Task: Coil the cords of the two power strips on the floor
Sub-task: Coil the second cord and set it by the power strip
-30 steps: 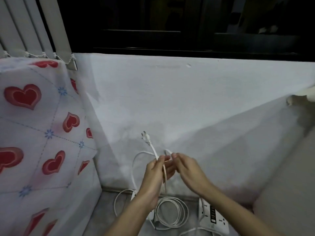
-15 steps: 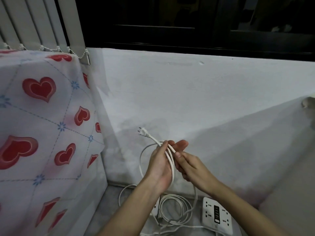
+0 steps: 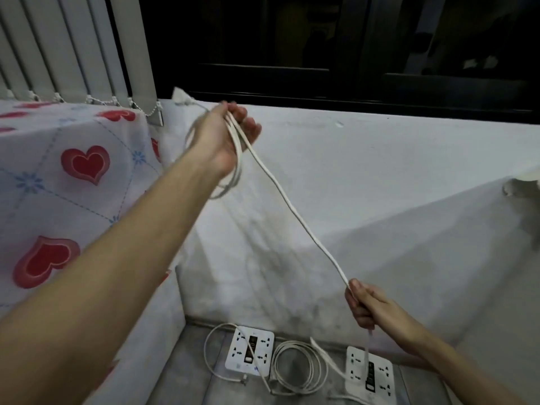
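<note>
Stretching diagonally between both hands, white flat cord [image 3: 295, 217] runs taut from upper left to lower right. Left hand [image 3: 222, 135] raised, grip closed around a few gathered loops hanging below the palm. Right hand [image 3: 365, 305] low, grip pinching the same cord, which drops to the right power strip [image 3: 369, 372]. Two white power strips on the floor [image 3: 187, 372]; left power strip [image 3: 249, 353] lies beside a loose cord coil [image 3: 301, 366] between them.
</note>
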Action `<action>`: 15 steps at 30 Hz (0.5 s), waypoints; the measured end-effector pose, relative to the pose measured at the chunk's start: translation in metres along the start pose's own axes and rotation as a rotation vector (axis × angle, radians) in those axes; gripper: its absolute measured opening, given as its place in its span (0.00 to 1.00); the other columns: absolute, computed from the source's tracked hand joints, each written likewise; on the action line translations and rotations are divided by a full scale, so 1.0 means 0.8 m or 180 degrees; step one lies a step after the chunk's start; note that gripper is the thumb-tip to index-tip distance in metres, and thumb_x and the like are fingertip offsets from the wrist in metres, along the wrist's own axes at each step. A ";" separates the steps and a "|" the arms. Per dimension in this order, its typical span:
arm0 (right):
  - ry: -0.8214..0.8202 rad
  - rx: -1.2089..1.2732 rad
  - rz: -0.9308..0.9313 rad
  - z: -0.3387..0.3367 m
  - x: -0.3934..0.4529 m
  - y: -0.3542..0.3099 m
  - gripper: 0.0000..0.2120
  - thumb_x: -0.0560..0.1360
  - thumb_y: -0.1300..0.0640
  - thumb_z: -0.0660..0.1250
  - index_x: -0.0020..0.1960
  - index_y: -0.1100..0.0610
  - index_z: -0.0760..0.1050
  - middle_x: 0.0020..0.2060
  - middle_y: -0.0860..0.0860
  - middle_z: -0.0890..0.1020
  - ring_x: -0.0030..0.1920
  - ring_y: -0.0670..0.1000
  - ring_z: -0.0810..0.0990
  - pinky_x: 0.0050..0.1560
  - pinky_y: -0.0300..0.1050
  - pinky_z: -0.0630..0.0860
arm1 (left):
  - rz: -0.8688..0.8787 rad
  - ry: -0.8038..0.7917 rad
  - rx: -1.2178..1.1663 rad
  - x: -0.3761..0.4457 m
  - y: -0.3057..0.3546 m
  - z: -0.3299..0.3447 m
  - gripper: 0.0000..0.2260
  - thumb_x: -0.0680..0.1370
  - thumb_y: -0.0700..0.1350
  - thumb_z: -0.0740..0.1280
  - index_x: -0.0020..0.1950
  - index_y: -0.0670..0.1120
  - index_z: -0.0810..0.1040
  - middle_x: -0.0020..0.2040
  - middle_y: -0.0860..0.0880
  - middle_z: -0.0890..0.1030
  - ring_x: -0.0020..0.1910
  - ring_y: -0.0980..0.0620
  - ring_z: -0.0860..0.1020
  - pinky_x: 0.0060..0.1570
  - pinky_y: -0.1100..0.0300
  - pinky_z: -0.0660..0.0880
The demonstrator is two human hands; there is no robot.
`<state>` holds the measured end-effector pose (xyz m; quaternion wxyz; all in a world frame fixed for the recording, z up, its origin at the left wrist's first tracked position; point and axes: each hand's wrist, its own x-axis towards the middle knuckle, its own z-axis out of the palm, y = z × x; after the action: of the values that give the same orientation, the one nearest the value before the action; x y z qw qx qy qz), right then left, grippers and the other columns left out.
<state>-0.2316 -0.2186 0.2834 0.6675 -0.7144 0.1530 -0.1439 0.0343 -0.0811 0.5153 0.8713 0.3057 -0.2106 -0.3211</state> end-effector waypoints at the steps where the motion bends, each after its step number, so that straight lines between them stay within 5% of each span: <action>1: -0.0008 -0.0060 -0.0010 -0.004 -0.005 0.002 0.30 0.67 0.33 0.66 0.37 0.60 0.64 0.27 0.47 0.58 0.27 0.46 0.54 0.25 0.35 0.57 | 0.0088 0.0017 0.0009 0.004 0.015 0.007 0.18 0.83 0.45 0.52 0.34 0.46 0.68 0.20 0.52 0.73 0.18 0.55 0.72 0.28 0.63 0.78; 5: -0.0008 -0.0305 0.0039 -0.018 -0.020 0.012 0.28 0.68 0.34 0.67 0.38 0.60 0.63 0.26 0.45 0.62 0.27 0.45 0.57 0.26 0.37 0.57 | 0.0377 -0.0074 -0.0036 0.007 0.071 0.024 0.21 0.83 0.46 0.52 0.31 0.46 0.69 0.20 0.52 0.74 0.20 0.55 0.75 0.30 0.63 0.78; 9: 0.0523 -0.0427 0.0183 -0.033 -0.015 0.007 0.20 0.75 0.42 0.60 0.36 0.57 0.63 0.26 0.46 0.60 0.25 0.45 0.56 0.25 0.38 0.55 | 0.0581 -0.0229 0.0476 -0.018 0.078 0.029 0.19 0.83 0.47 0.53 0.33 0.46 0.71 0.24 0.53 0.72 0.21 0.56 0.71 0.30 0.63 0.74; 15: 0.1829 -0.0484 0.0262 -0.039 0.014 -0.003 0.19 0.80 0.47 0.55 0.34 0.54 0.62 0.25 0.49 0.60 0.23 0.46 0.57 0.26 0.40 0.55 | 0.1146 -0.0762 0.2915 -0.110 -0.022 0.010 0.13 0.83 0.43 0.55 0.39 0.44 0.70 0.22 0.50 0.74 0.18 0.53 0.69 0.19 0.64 0.67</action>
<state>-0.2340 -0.2518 0.2878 0.5466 -0.6856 0.3748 -0.3012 -0.0396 -0.0347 0.4941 0.6591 0.5763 -0.4775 -0.0733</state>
